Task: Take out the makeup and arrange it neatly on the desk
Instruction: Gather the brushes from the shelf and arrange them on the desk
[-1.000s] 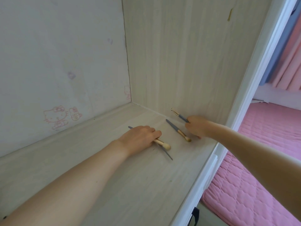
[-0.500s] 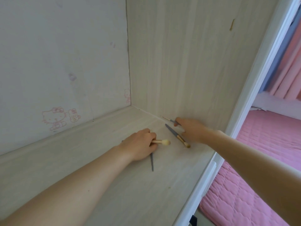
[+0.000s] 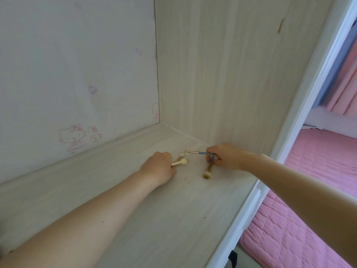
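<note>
Both hands are on the pale wooden desk (image 3: pixel 135 219) near its far right corner. My left hand (image 3: pixel 159 167) grips two cream-tipped makeup brushes (image 3: pixel 181 161) whose heads stick out to the right past my fingers. My right hand (image 3: pixel 224 156) holds two more brushes by their grey handles: a thin brush (image 3: pixel 194 152) pointing left and a fluffy-tipped brush (image 3: pixel 208 171) pointing down toward me, its head touching the desk. The handles of all the brushes are mostly hidden inside the fists.
A wooden side panel (image 3: pixel 231 74) rises right behind my right hand, and a white back wall (image 3: pixel 77 74) with pink cat stickers (image 3: pixel 74 136) stands on the left. The desk's white front edge (image 3: pixel 245 213) drops off to a pink quilted bed (image 3: pixel 289 238).
My left hand has gathered the second brush that lay under it. My right hand has picked up the brush that lay between the hands, now holding it with the thin one.
</note>
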{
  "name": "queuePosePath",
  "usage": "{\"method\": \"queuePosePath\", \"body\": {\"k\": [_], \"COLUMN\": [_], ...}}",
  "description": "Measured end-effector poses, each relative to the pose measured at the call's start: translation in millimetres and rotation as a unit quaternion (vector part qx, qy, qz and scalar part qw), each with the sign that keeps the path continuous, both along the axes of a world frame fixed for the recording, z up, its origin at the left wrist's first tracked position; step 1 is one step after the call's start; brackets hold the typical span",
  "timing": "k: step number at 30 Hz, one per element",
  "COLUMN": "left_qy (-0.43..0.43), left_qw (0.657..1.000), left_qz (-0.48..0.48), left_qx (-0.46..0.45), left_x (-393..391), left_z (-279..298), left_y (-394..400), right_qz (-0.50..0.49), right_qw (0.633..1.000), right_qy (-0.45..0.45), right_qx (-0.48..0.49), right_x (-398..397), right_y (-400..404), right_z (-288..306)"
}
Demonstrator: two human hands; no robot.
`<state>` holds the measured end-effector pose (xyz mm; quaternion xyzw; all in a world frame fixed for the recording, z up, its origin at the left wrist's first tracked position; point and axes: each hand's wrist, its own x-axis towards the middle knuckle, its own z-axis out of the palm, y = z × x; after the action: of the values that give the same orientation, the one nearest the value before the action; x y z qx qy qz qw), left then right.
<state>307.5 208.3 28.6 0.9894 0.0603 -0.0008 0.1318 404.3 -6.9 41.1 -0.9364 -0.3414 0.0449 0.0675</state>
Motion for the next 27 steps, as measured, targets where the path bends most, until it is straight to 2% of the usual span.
{"method": "queuePosePath", "body": {"k": [6, 10, 12, 14, 16, 18, 21, 24, 27], "left_qy": [0.021, 0.02, 0.014, 0.004, -0.008, -0.013, -0.013, -0.023, -0.049], "left_qw": [0.999, 0.986, 0.946, 0.877, 0.824, 0.79, 0.748, 0.708, 0.693], "left_qz": [0.018, 0.071, 0.097, 0.126, 0.141, 0.138, 0.147, 0.164, 0.186], "left_qx": [-0.031, -0.152, -0.31, -0.464, -0.548, -0.597, -0.646, -0.687, -0.695], "left_x": [-7.4, -18.9, -27.5, -38.3, -50.6, -63.2, -87.0, -114.0, -144.3], "left_z": [4.2, 13.9, 20.0, 25.7, 31.0, 35.6, 40.5, 43.8, 46.1], "left_y": [5.2, 16.2, 20.8, 24.0, 27.4, 30.1, 35.3, 40.8, 48.5], "right_qz": [-0.015, -0.058, -0.087, -0.112, -0.143, -0.157, -0.131, -0.089, -0.064], "right_qw": [0.998, 0.998, 0.995, 0.989, 0.963, 0.916, 0.861, 0.836, 0.824], "right_qy": [0.003, 0.016, 0.023, 0.036, 0.11, 0.211, 0.309, 0.359, 0.378], "right_qx": [-0.062, 0.012, 0.047, 0.093, 0.199, 0.302, 0.382, 0.406, 0.417], "right_x": [-12.2, -21.5, -27.1, -34.2, -44.1, -58.5, -86.8, -116.5, -146.1], "right_y": [7.7, 5.5, 5.6, 8.8, 16.5, 27.0, 42.2, 55.7, 76.0], "right_z": [6.6, 11.6, 17.7, 21.6, 22.1, 25.2, 33.7, 36.6, 33.7]}}
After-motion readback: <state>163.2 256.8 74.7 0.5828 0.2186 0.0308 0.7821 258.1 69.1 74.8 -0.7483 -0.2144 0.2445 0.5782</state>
